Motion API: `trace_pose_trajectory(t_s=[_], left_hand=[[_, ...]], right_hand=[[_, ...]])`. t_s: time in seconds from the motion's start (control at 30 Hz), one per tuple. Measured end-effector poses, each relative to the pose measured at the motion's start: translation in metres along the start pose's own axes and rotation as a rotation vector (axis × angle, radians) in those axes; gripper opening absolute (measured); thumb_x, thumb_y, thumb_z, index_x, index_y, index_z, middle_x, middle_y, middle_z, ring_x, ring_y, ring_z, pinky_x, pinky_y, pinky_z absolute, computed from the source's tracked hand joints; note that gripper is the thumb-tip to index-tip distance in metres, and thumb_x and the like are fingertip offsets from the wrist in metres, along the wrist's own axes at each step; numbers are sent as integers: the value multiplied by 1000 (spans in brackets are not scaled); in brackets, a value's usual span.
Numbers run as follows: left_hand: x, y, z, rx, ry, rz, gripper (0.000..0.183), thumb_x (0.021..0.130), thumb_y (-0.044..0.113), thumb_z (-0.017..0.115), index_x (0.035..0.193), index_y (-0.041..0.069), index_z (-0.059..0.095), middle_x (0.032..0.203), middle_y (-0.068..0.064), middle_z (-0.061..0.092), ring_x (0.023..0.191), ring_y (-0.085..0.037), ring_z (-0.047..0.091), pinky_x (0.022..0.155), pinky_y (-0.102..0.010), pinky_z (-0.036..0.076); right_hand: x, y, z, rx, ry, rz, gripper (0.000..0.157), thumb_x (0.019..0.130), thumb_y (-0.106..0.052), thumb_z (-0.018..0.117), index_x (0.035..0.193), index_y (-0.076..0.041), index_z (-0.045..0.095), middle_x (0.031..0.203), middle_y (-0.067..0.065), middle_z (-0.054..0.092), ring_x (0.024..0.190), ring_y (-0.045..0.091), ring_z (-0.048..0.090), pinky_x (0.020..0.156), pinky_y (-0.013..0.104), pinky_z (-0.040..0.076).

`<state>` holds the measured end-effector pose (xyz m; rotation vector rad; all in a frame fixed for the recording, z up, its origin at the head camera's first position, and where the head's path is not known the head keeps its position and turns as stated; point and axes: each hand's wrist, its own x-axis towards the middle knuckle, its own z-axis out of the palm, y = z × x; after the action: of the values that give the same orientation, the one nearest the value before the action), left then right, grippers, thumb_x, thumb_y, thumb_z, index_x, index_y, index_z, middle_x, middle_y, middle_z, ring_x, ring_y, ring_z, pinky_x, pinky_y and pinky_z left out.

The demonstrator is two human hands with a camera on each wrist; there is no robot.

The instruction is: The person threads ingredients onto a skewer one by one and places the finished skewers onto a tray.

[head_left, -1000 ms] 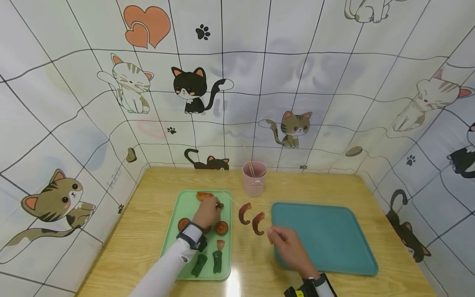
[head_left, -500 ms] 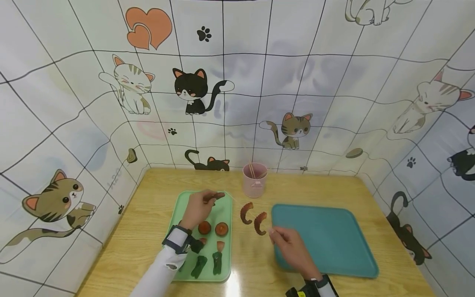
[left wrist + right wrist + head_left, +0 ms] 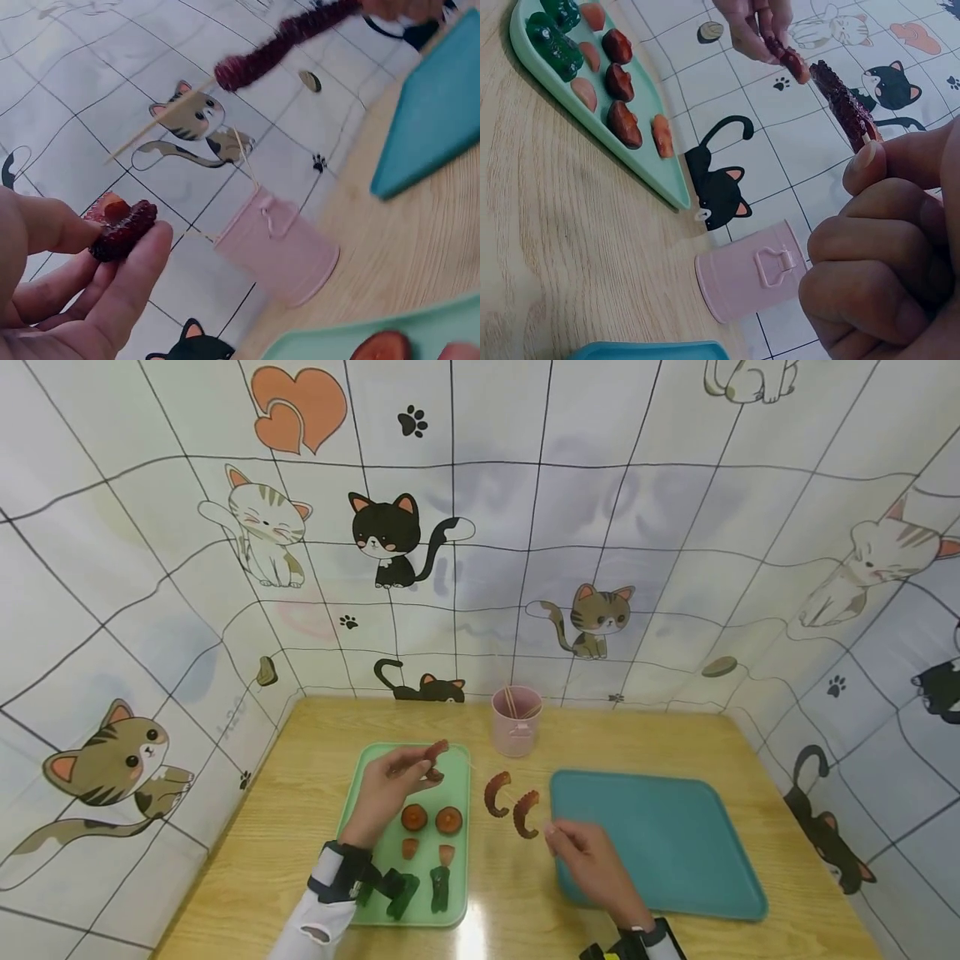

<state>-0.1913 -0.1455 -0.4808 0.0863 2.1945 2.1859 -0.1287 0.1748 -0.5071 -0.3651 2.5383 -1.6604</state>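
In the head view, my left hand (image 3: 384, 797) is raised over the light green tray (image 3: 456, 777). Its thumb and fingers pinch a curled, bumpy dark-red food piece (image 3: 126, 229), resembling an octopus tentacle, with an orange inner side. My right hand (image 3: 596, 864) grips one end of a thin wooden skewer (image 3: 154, 124) beside the teal tray. Two similar curled pieces (image 3: 527, 814) are threaded on that skewer. The bare skewer tip points leftward toward the left hand, and the left wrist view shows it above the pinched piece, apart from it.
The green tray carries brown mushroom-like caps (image 3: 448, 820), small orange pieces (image 3: 446, 855) and dark green pepper-like pieces (image 3: 439, 891). A teal tray (image 3: 660, 843) lies at the right. Behind, a pink bucket (image 3: 515, 735) holds several thin sticks. Cat-patterned walls enclose the table.
My left hand has lifted a curled piece off the green tray, moved left and turned it upward between the fingers. My right hand and skewer have stayed nearly still.
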Motion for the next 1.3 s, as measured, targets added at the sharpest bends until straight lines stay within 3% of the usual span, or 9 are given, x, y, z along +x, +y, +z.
trace_pose_trajectory(t_s=[0.17,0.3,0.47,0.83,1.03,1.3], left_hand=[[-7,-2,0,-151,-6,-9,31,102,10,64,128,-6,62,121,-20,64,100,-23,74,95,-39,61],[-10,-3,2,-223,11,-19,32,101,9,65,127,-9,61,116,-13,65,103,-24,73,96,-40,60],[-15,-2,8,-221,21,-41,32,101,9,64,127,-9,61,113,-12,67,103,-26,74,96,-41,60],[-18,-2,10,-257,40,-85,31,100,7,65,127,-7,61,117,-13,67,101,-25,74,97,-44,60],[-21,-2,9,-247,39,-77,32,99,9,67,127,-6,62,120,-15,66,103,-30,74,96,-42,61],[-24,-5,11,-242,13,-62,33,98,11,69,125,-6,61,117,-14,69,98,-25,75,95,-41,61]], right_hand=[[-2,-1,0,11,-24,9,48,107,-33,55,72,-1,55,58,-6,30,52,1,26,51,21,25],[-3,-3,1,20,-46,25,46,107,-35,55,71,-5,55,60,-5,31,54,2,27,53,21,26],[-5,-4,4,3,-61,10,42,107,-30,55,71,-9,54,62,-6,35,56,1,30,56,19,29],[-6,-3,6,4,-87,-15,41,108,-26,54,72,-6,56,62,-6,26,54,2,22,53,24,22],[-7,-2,7,1,-98,-22,43,108,-30,54,71,-6,56,61,-7,26,53,1,22,52,23,22],[-6,-1,9,-24,-100,-30,42,108,-28,54,71,-9,56,62,-8,32,55,0,28,55,19,28]])
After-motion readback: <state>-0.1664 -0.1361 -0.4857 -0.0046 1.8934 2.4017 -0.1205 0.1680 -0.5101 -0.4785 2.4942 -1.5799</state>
